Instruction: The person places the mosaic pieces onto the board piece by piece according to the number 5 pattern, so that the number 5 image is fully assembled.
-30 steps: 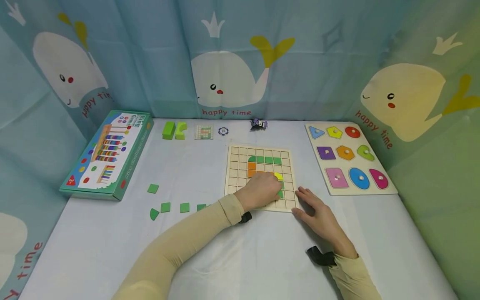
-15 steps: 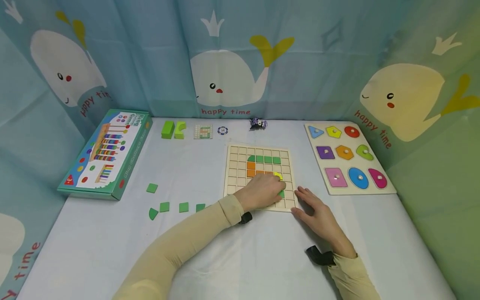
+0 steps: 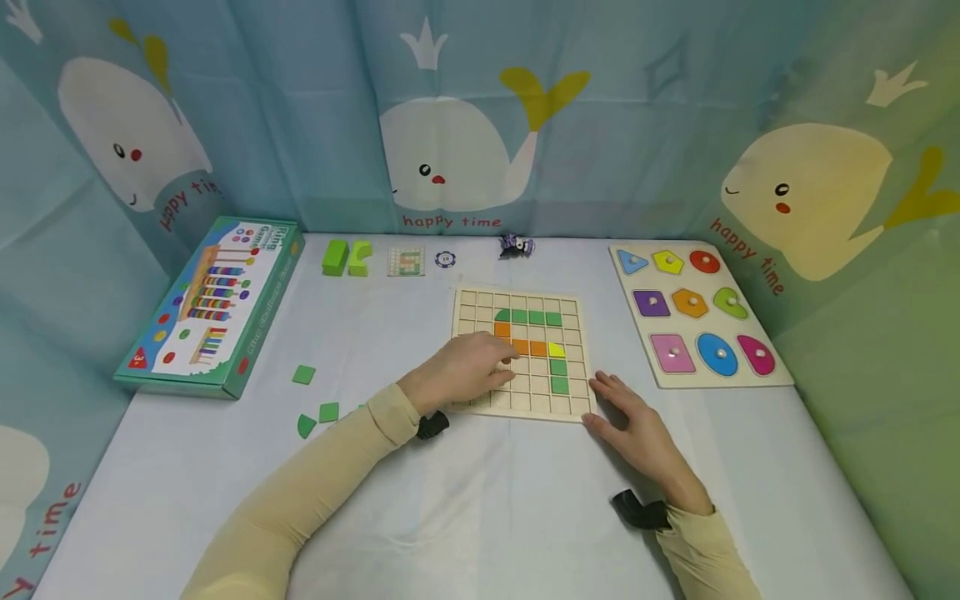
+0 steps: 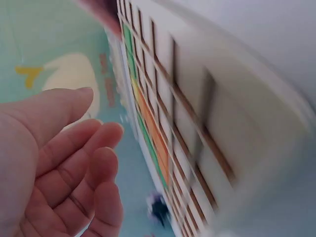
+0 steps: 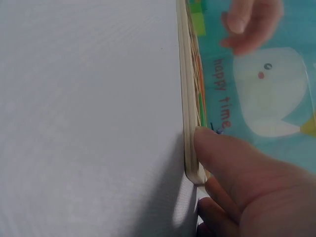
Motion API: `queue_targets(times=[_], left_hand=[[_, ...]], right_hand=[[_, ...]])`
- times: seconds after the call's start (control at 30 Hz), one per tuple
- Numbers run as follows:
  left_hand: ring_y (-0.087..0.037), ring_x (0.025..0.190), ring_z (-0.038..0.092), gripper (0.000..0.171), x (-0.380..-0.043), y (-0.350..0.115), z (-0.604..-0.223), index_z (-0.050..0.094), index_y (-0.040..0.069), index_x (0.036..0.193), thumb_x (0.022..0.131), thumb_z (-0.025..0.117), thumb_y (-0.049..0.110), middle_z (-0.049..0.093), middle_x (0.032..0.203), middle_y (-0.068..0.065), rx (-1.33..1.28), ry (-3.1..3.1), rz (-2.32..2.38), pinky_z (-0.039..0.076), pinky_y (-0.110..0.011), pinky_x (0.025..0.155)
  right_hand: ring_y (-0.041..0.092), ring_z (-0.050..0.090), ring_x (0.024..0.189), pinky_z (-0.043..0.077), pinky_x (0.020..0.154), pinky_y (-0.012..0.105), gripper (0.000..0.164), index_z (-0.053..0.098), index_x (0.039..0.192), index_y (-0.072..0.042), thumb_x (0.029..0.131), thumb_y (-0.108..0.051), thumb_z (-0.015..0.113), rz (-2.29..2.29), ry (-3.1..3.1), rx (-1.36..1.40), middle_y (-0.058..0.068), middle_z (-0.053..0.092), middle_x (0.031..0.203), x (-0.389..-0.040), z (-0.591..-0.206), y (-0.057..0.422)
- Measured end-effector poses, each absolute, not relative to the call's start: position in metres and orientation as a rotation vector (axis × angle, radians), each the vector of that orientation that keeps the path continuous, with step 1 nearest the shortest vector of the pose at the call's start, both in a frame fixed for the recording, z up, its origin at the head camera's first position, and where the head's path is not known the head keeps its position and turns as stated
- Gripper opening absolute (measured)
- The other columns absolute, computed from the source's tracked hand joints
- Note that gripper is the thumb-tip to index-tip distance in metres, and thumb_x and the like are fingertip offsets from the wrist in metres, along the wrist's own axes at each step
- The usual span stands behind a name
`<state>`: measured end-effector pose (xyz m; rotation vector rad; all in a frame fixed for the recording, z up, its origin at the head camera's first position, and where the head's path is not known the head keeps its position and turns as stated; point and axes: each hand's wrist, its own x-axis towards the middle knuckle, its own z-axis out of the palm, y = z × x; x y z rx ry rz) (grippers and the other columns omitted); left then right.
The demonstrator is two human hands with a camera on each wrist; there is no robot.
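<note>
A wooden grid board (image 3: 513, 404) lies mid-table. Set in it are a top row of green tiles (image 3: 536, 317), orange tiles (image 3: 521, 347), a yellow tile (image 3: 556, 350) and two green squares (image 3: 558, 376) below that. Over the board's left part, my left hand (image 3: 459, 368) hovers; the left wrist view shows thumb and loosely bent fingers (image 4: 103, 168) apart, nothing between them. My right hand (image 3: 637, 437) is at the board's near right corner, its thumb (image 5: 212, 148) touching the edge. Loose green tiles (image 3: 329, 412) lie to the left, some partly hidden by my left arm.
A boxed ring game (image 3: 213, 308) stands at the left. Along the back are green blocks (image 3: 336, 257), a small pattern card (image 3: 406, 262), a round chip (image 3: 446, 259) and a dark little figure (image 3: 517, 246). A knobbed shape puzzle (image 3: 701, 317) lies at the right.
My left hand has moved left, off the right part of the board, uncovering the orange tiles and two green squares under the yellow one. The right hand stays at the corner.
</note>
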<state>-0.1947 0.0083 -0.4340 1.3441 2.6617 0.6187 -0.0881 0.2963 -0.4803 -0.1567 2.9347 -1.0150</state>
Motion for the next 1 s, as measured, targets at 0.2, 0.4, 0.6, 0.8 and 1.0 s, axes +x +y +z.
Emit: queue_targets(times=[0.2, 0.4, 0.6, 0.8, 1.0], left_hand=[[-0.017, 0.101, 0.061, 0.03, -0.204, -0.037, -0.435, 0.067, 0.007, 0.121, 0.097, 0.063, 0.024, 0.067, 0.112, -0.002, 1.243, 2.703, 0.657, 0.047, -0.031, 0.089], [-0.016, 0.098, 0.061, 0.03, -0.205, -0.082, -0.439, 0.068, 0.007, 0.12, 0.095, 0.066, 0.024, 0.066, 0.11, -0.002, 1.111, 2.748, 0.68, 0.048, -0.033, 0.086], [-0.014, 0.092, 0.06, 0.029, -0.198, -0.118, -0.443, 0.07, 0.008, 0.115, 0.093, 0.069, 0.027, 0.066, 0.105, 0.002, 1.092, 2.664, 0.732, 0.049, -0.032, 0.082], [-0.015, 0.09, 0.057, 0.034, -0.185, -0.139, -0.446, 0.072, 0.012, 0.107, 0.086, 0.076, 0.038, 0.064, 0.101, 0.005, 1.133, 2.591, 0.678, 0.047, -0.033, 0.082], [-0.013, 0.086, 0.054, 0.041, -0.177, -0.147, -0.45, 0.07, 0.015, 0.102, 0.076, 0.083, 0.045, 0.062, 0.097, 0.008, 1.162, 2.58, 0.641, 0.046, -0.035, 0.079]], right_hand=[[0.036, 0.023, 0.142, 0.023, 0.11, 0.055, 0.065, 0.047, 0.143, 0.001, 0.091, -0.03, 0.072, -1.009, 2.93, -0.163, 0.016, 0.035, 0.152, -0.088, -0.48, 0.296], [0.036, 0.023, 0.142, 0.022, 0.11, 0.056, 0.066, 0.046, 0.143, 0.001, 0.091, -0.031, 0.072, -1.01, 2.926, -0.17, 0.017, 0.035, 0.152, -0.089, -0.479, 0.295], [0.037, 0.023, 0.142, 0.023, 0.11, 0.056, 0.066, 0.047, 0.143, 0.001, 0.091, -0.031, 0.072, -1.009, 2.934, -0.166, 0.017, 0.036, 0.152, -0.088, -0.479, 0.295], [0.036, 0.023, 0.142, 0.023, 0.11, 0.056, 0.066, 0.047, 0.143, 0.001, 0.091, -0.032, 0.072, -1.02, 2.925, -0.166, 0.016, 0.036, 0.152, -0.088, -0.48, 0.296], [0.037, 0.023, 0.142, 0.023, 0.11, 0.056, 0.066, 0.047, 0.143, 0.001, 0.091, -0.031, 0.072, -1.018, 2.928, -0.169, 0.017, 0.036, 0.152, -0.088, -0.479, 0.295]])
